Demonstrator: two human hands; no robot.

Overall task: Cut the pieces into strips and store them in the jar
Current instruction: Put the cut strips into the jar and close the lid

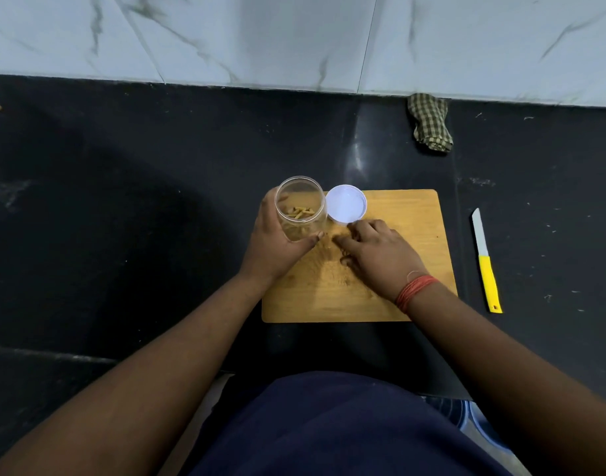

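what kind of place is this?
Most likely a home kitchen counter: a dark stone worktop against a marble-look tiled wall, with a wooden cutting board, a yellow-handled knife and a checked cloth.

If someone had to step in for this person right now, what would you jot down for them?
Left hand grips the open jar at the board's left edge; some strips are already inside.
Right hand rests on the cutting board, fingers curled over the last bits; whether it holds any I cannot tell.
White lid lies off, on the board beside the jar.
Knife lies on the counter right of the board.
Left: gather the remaining bits into the jar, put on the lid.
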